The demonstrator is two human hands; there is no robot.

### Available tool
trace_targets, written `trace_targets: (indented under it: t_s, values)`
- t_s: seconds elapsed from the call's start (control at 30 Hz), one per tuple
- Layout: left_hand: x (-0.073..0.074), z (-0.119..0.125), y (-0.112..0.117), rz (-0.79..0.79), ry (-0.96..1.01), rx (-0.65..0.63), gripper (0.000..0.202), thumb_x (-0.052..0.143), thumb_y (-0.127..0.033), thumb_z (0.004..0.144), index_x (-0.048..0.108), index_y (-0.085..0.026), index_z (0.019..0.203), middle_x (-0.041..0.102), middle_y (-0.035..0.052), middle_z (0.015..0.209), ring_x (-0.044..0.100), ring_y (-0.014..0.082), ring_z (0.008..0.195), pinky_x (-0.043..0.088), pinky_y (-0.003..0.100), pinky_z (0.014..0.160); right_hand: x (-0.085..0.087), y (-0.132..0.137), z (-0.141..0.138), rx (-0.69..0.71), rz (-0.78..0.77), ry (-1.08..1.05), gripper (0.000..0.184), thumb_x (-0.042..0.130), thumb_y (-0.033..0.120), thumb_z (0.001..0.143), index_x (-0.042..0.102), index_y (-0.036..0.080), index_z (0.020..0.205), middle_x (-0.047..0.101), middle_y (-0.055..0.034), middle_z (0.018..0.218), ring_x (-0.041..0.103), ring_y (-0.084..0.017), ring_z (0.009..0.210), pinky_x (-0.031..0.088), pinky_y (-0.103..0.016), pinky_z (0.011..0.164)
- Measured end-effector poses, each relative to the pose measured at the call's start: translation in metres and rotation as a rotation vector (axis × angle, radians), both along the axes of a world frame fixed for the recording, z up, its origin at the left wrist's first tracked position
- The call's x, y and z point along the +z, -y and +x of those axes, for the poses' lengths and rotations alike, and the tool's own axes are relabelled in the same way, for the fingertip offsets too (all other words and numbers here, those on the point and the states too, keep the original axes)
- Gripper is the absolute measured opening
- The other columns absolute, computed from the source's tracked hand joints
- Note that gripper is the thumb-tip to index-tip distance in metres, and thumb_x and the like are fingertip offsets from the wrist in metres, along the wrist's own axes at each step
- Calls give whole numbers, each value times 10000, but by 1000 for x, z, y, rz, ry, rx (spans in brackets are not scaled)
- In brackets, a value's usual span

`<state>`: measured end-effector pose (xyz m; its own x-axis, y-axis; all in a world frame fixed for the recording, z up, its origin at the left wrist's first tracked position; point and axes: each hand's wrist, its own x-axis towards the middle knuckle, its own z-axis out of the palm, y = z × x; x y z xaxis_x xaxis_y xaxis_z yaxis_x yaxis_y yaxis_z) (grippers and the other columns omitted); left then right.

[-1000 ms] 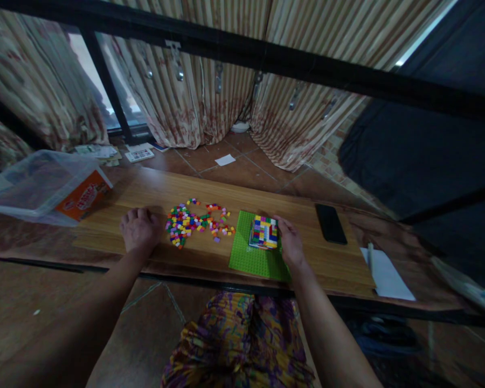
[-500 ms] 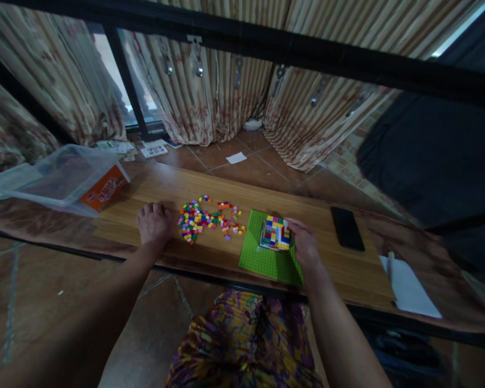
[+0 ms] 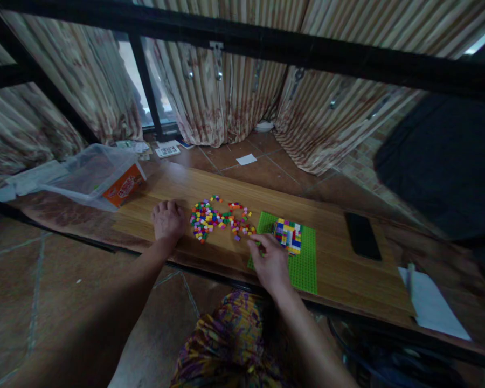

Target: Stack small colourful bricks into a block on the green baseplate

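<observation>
Left hand (image 3: 168, 222) palm-down, unclenched, perhaps bracing. Loose toy bricks (image 3: 207, 216) spread between hands, presumably for reach. Right hand (image 3: 271, 263) over green baseplate (image 3: 307, 272); whether pinching, cannot tell.

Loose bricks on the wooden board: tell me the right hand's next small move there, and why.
I'd probably have the right hand pinch a brick at the right edge of the loose bricks: its fingertips are beside that edge, and the multicoloured block on the green baseplate is close by. Whether it holds a brick is too small to tell.
</observation>
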<state>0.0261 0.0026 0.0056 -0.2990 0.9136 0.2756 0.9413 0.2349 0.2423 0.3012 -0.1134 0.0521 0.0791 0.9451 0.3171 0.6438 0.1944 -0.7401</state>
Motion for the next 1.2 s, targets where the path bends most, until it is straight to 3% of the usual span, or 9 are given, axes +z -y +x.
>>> trace_targets:
  t_s: [0.13,0.33,0.5,0.63,0.77,0.9,1.07,1.2]
  values:
    - [1,1,0,-13,-12,-4,384,405,-289,914,629,-112,1170,614,194,1221,519,359,1153,412,477,975,-21,-10,-40,-40,-86,232,216,507,264,934,696,178,996,706,-118,1011,638,-245,955,496,-361,864]
    - [3,2,1,-10,-1,7,376,427,-276,899,635,-109,1163,609,199,1232,515,364,1160,416,483,977,-41,-25,-51,-126,-150,369,147,544,201,902,678,183,961,689,-133,1004,626,-256,922,499,-359,812]
    - [4,2,1,-10,11,1,379,410,-284,903,634,-110,1154,609,202,1234,506,366,1172,406,492,990,-41,-23,-50,-89,-177,364,123,567,170,891,678,202,935,688,-126,1047,631,-252,968,497,-352,839]
    - [4,1,1,-15,17,-3,385,413,-283,894,627,-105,1159,603,211,1242,504,373,1170,401,503,993,-29,-7,-43,-30,-161,215,132,553,231,916,674,212,868,700,-78,934,650,-225,883,495,-332,805]
    - [4,1,1,3,18,-7,380,411,-286,896,630,-106,1149,607,215,1224,510,376,1158,407,509,983,-16,20,-16,-29,-130,-80,148,582,326,910,686,225,880,717,-30,864,664,-183,784,495,-293,742]
    - [5,1,1,2,6,-26,381,401,-280,902,635,-89,1134,610,225,1202,516,384,1151,408,517,981,-12,34,36,-167,-135,-256,195,647,415,857,702,229,884,738,-23,887,682,-189,808,506,-301,757]
    - [4,0,0,0,30,-36,367,413,-278,896,636,-86,1116,596,244,1202,506,398,1163,401,534,979,-5,15,101,-374,-78,-173,274,658,465,822,708,199,858,738,-54,835,679,-216,772,504,-336,738]
    - [6,0,0,-15,37,-24,365,415,-278,893,634,-91,1118,592,240,1200,504,396,1163,401,527,977,0,-8,118,-313,-3,-43,256,625,433,835,710,192,823,724,-59,824,669,-218,765,495,-340,726]
